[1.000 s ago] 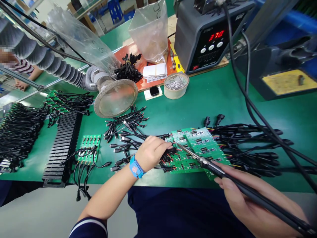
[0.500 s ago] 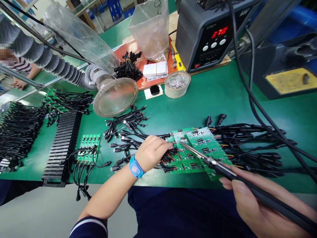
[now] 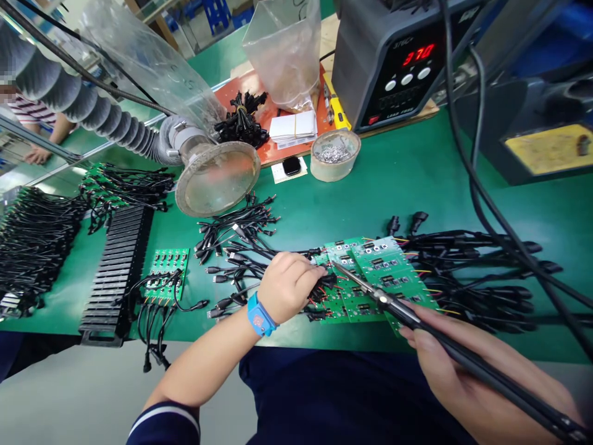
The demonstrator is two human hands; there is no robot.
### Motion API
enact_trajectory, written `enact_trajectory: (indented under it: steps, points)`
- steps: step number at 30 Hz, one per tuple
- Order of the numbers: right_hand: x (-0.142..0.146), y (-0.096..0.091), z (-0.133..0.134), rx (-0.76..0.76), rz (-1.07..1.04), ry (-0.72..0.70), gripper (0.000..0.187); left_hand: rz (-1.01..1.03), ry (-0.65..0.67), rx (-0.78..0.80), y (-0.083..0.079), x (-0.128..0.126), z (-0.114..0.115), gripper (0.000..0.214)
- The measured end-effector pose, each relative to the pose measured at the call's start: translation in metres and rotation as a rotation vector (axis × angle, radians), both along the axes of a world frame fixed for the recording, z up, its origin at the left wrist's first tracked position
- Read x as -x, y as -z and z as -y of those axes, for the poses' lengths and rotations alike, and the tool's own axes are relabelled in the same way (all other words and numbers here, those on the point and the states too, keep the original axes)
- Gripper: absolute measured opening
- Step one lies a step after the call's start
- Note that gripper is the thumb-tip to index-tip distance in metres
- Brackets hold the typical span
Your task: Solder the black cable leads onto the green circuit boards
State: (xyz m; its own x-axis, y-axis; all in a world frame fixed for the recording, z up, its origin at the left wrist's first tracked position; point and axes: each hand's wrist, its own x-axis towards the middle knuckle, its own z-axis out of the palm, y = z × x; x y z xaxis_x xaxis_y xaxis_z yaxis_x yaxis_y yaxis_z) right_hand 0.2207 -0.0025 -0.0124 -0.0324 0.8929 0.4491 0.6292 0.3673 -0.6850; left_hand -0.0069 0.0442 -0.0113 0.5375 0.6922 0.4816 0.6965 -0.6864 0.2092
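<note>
My right hand (image 3: 447, 364) is closed round the black handle of a soldering iron (image 3: 393, 304). The iron slants up to the left, its metal tip over the left part of overlapping green circuit boards (image 3: 382, 262). Whether the tip touches a board I cannot tell. My left hand (image 3: 288, 284), with a blue band at the wrist, lies at the boards' left edge. Its thumb and fingers pinch a black cable (image 3: 328, 281) close to the iron's tip; the exact grip is partly hidden. Several black cables (image 3: 491, 296) with red and yellow wires run off the boards' right side.
Behind the boards stand a tub of metal wool (image 3: 336, 154) and a soldering station (image 3: 398, 74) reading 370. A fume extractor hood (image 3: 217, 179) hangs left of centre. Further left are a black slotted rack (image 3: 115, 272), a small wired board (image 3: 169, 266) and cable piles (image 3: 37, 241).
My right hand and the soldering iron have moved a little to the left, bringing the tip nearer my left fingertips. My left hand keeps its place at the boards' edge.
</note>
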Motion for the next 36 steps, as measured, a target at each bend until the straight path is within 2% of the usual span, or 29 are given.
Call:
enact_trajectory:
  steps: [2, 4, 9, 12, 15, 17, 20, 29, 32, 36]
  points:
    - [-0.003, 0.006, 0.003, -0.022, -0.044, -0.029, 0.020, -0.007, -0.003, 0.000, 0.000, 0.000, 0.000, 0.021]
    - [-0.006, 0.011, 0.006, 0.020, -0.128, 0.004, 0.027, -0.009, -0.008, -0.004, -0.001, 0.000, 0.000, 0.022]
    - [-0.008, 0.012, 0.011, 0.114, -0.322, 0.178, 0.018, 0.029, -0.008, 0.007, 0.002, 0.001, 0.000, 0.019]
    - [-0.007, 0.008, 0.010, 0.151, -0.390, 0.246, 0.013, 0.202, 0.001, 0.096, 0.004, 0.003, -0.001, 0.019]
    - [-0.007, 0.005, 0.008, 0.128, -0.407, 0.245, 0.013, 0.429, -0.039, 0.189, 0.003, 0.004, -0.002, 0.020]
    - [-0.006, 0.005, 0.007, 0.105, -0.413, 0.242, 0.013, 0.484, -0.078, 0.202, 0.001, 0.003, -0.002, 0.026]
    - [-0.004, 0.004, 0.007, 0.107, -0.418, 0.234, 0.014, 0.484, -0.085, 0.197, -0.003, 0.002, -0.003, 0.034]
    - [0.000, -0.006, 0.012, 0.073, -0.359, 0.216, 0.012, 0.489, -0.050, 0.165, -0.004, 0.005, -0.001, 0.031]
    - [-0.003, -0.007, 0.013, 0.063, -0.341, 0.168, 0.012, 0.490, 0.047, 0.199, -0.002, 0.009, -0.001, 0.024]
    - [-0.011, -0.006, 0.013, 0.010, -0.200, 0.070, 0.014, 0.252, 0.215, 0.205, 0.001, 0.013, 0.000, 0.033]
